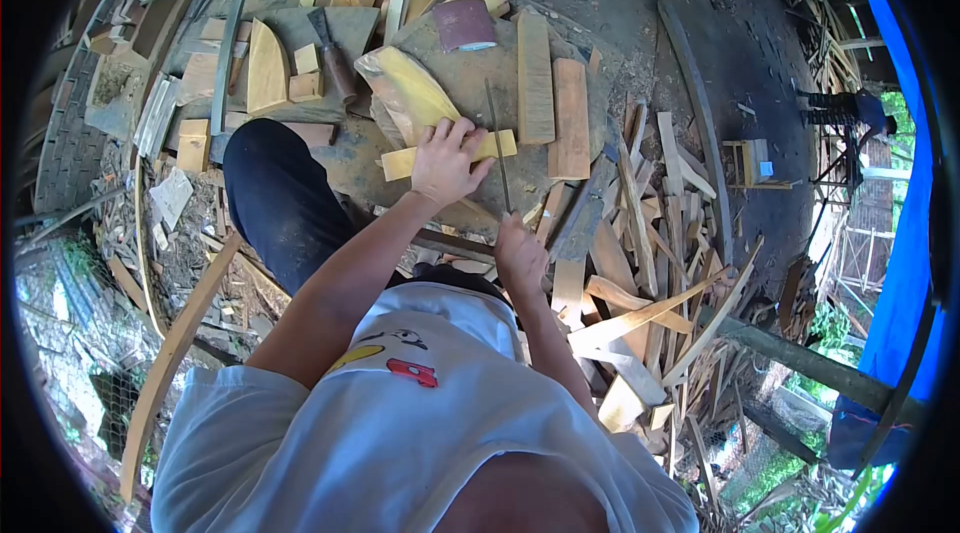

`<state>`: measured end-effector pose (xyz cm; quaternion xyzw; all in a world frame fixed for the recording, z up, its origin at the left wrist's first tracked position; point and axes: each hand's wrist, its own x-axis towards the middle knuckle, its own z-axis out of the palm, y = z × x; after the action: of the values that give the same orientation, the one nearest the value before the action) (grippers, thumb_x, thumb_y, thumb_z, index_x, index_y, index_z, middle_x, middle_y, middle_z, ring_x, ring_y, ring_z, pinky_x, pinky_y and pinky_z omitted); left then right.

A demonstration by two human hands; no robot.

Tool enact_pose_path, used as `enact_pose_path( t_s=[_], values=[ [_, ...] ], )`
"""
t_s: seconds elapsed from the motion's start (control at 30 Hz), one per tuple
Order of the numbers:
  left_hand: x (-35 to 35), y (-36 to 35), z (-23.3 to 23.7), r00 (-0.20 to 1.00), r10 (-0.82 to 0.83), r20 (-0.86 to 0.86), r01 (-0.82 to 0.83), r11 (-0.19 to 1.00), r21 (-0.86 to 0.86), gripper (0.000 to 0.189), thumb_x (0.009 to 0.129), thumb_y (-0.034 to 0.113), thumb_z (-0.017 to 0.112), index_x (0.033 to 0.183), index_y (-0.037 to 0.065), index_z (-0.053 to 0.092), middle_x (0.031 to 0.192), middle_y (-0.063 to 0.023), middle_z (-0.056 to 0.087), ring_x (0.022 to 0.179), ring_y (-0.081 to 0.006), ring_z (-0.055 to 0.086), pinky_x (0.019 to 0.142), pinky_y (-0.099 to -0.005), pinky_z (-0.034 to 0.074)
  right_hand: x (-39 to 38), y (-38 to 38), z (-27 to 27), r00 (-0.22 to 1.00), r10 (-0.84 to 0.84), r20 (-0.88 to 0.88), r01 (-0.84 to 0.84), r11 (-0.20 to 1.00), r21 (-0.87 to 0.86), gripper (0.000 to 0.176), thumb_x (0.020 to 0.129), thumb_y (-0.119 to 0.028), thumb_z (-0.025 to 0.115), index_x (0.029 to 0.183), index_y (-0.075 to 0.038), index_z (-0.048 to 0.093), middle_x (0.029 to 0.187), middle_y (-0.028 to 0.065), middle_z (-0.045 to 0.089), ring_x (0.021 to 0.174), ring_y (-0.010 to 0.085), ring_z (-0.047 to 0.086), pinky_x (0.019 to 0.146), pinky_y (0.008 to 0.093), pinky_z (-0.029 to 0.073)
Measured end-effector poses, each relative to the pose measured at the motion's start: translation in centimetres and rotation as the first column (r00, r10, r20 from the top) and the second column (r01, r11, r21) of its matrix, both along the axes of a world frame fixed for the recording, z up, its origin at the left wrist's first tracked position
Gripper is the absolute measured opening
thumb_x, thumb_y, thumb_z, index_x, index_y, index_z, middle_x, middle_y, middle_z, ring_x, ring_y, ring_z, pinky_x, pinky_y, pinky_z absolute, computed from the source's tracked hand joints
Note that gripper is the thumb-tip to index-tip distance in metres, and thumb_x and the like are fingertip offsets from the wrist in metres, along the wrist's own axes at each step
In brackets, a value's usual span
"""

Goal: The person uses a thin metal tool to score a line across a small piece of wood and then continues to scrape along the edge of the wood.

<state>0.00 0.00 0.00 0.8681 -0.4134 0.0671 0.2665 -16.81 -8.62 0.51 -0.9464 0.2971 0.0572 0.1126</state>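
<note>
My left hand (447,161) presses a short strip of yellowish wood (399,165) onto the work surface (365,163), fingers bent over it. In my right hand (521,255) is the near end of a saw (503,168), its handle hidden in the closed fist. The long narrow blade points away from me and crosses the strip near its right end, just right of my left thumb. A larger curved piece of pale wood (410,88) lies right beyond my left fingers.
A maroon roll of sandpaper (464,25) lies at the back. Two wooden blocks (535,78) lie to the right; a chisel-like tool with a wooden handle (340,73) is at the left. Offcuts (640,263) pile up at right. My knee (270,173) rises beside the surface.
</note>
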Motion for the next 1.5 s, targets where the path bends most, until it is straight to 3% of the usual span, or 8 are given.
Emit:
enact_pose_path(
  t_s=[0.07,0.17,0.47,0.6,0.8,0.87,1.17,1.5],
  values=[
    [-0.6,-0.3,0.1,1.0,0.001,-0.016,-0.001,1.0,-0.017,0.045,0.077,0.036,0.073,0.112,0.01,0.067,0.104,-0.0035,0.055,0.098,-0.024,0.052,0.084,-0.0396,0.044,1.7,-0.6,0.6,0.996,0.037,0.079,-0.034,0.998,-0.045,0.024,0.099,-0.025,0.048,0.087,-0.007,0.059,0.067,0.0173,0.067,0.061,0.0348,0.069,0.051,0.0452,0.056],
    [0.7,0.3,0.0,0.999,0.018,0.036,-0.017,1.0,-0.01,0.044,0.077,0.036,0.073,0.112,0.009,0.067,0.103,-0.0034,0.054,0.098,-0.0237,0.052,0.083,-0.0391,0.044,6.5,-0.5,-1.3,0.975,0.014,0.22,0.007,0.995,-0.095,0.025,0.1,-0.024,0.046,0.084,-0.008,0.057,0.063,0.0157,0.066,0.058,0.0344,0.068,0.05,0.0463,0.055],
    [0.4,0.1,0.0,0.999,-0.004,0.041,0.004,1.0,-0.006,0.043,0.079,0.037,0.07,0.111,0.009,0.066,0.103,-0.0046,0.053,0.098,-0.0244,0.051,0.083,-0.0395,0.042,0.3,0.6,1.2,0.994,0.028,0.107,-0.025,0.999,-0.03,0.024,0.099,-0.026,0.047,0.086,-0.008,0.056,0.06,0.0148,0.065,0.057,0.0332,0.068,0.049,0.045,0.055],
    [0.4,0.1,-0.2,0.999,-0.016,0.035,0.016,1.0,0.005,0.044,0.08,0.038,0.069,0.112,0.008,0.066,0.104,-0.0053,0.054,0.099,-0.0248,0.051,0.084,-0.0399,0.042,4.8,-0.6,0.5,0.995,0.021,0.101,-0.016,0.999,-0.047,0.024,0.099,-0.026,0.047,0.086,-0.008,0.056,0.06,0.0153,0.065,0.057,0.0335,0.068,0.049,0.0456,0.055],
    [0.4,0.1,-0.1,1.0,0.0,0.01,0.0,1.0,0.004,0.044,0.079,0.037,0.069,0.112,0.008,0.066,0.104,-0.0056,0.053,0.099,-0.025,0.051,0.084,-0.0401,0.042,4.5,-0.7,-1.2,0.958,0.075,0.276,-0.028,0.985,-0.17,0.024,0.099,-0.025,0.046,0.087,-0.007,0.057,0.062,0.016,0.065,0.056,0.0337,0.067,0.049,0.0453,0.054],
    [0.7,0.1,-0.2,1.0,0.0,0.01,0.0,1.0,-0.011,0.043,0.079,0.037,0.069,0.111,0.008,0.066,0.104,-0.0057,0.053,0.099,-0.0251,0.051,0.084,-0.04,0.042,2.0,-0.2,0.5,0.989,0.028,0.144,-0.028,1.0,-0.005,0.024,0.099,-0.025,0.046,0.089,-0.007,0.057,0.062,0.0166,0.066,0.057,0.0347,0.068,0.05,0.0457,0.055],
    [0.5,0.3,0.1,1.0,-0.004,-0.012,0.003,1.0,-0.025,0.044,0.078,0.036,0.07,0.11,0.007,0.066,0.103,-0.0062,0.053,0.1,-0.0249,0.051,0.084,-0.0398,0.042,7.2,-1.2,-0.4,0.979,0.0,0.204,-0.003,1.0,0.013,0.029,0.101,-0.029,0.045,0.091,-0.004,0.058,0.07,0.0227,0.066,0.064,0.0424,0.066,0.057,0.0526,0.053],
    [0.4,0.1,0.2,1.0,0.003,0.005,-0.003,1.0,-0.014,0.044,0.076,0.036,0.071,0.109,0.008,0.066,0.1,-0.0059,0.053,0.097,-0.0245,0.052,0.083,-0.0386,0.043,1.0,0.3,1.4,0.997,-0.065,0.041,0.059,0.991,0.121,0.031,0.101,-0.03,0.043,0.092,-0.004,0.058,0.071,0.0232,0.066,0.068,0.0424,0.067,0.061,0.0546,0.053]
  ],
)
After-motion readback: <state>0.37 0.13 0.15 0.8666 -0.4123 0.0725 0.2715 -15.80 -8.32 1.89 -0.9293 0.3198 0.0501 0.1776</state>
